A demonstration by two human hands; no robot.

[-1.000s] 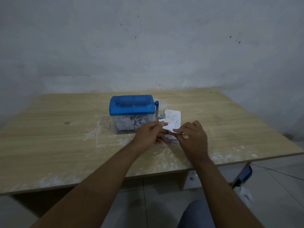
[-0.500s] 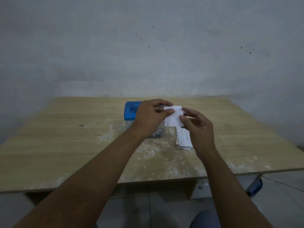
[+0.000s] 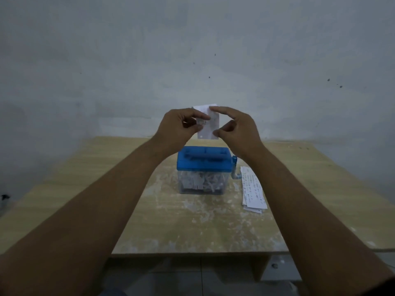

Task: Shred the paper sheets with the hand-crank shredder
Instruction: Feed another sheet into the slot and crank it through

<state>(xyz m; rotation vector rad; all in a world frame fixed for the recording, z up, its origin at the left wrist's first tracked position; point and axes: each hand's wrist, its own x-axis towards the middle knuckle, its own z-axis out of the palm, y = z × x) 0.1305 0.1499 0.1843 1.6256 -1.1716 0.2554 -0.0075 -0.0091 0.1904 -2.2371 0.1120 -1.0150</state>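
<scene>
The hand-crank shredder (image 3: pixel 204 160) has a blue lid and a clear bin full of paper strips; it stands mid-table with its blue crank (image 3: pixel 235 170) on the right side. Above it, both hands hold up one small white paper sheet (image 3: pixel 210 127) upright. My left hand (image 3: pixel 178 127) pinches its left edge, and my right hand (image 3: pixel 237 129) pinches its right edge between thumb and forefinger. A small stack of paper sheets (image 3: pixel 252 189) lies on the table just right of the shredder.
The wooden table (image 3: pixel 106 189) has white dusty smears around the shredder. A grey wall stands close behind it. A tiled floor shows below the front edge.
Both hands have lifted the sheet from table height beside the shredder to above its lid. The stack stays on the table.
</scene>
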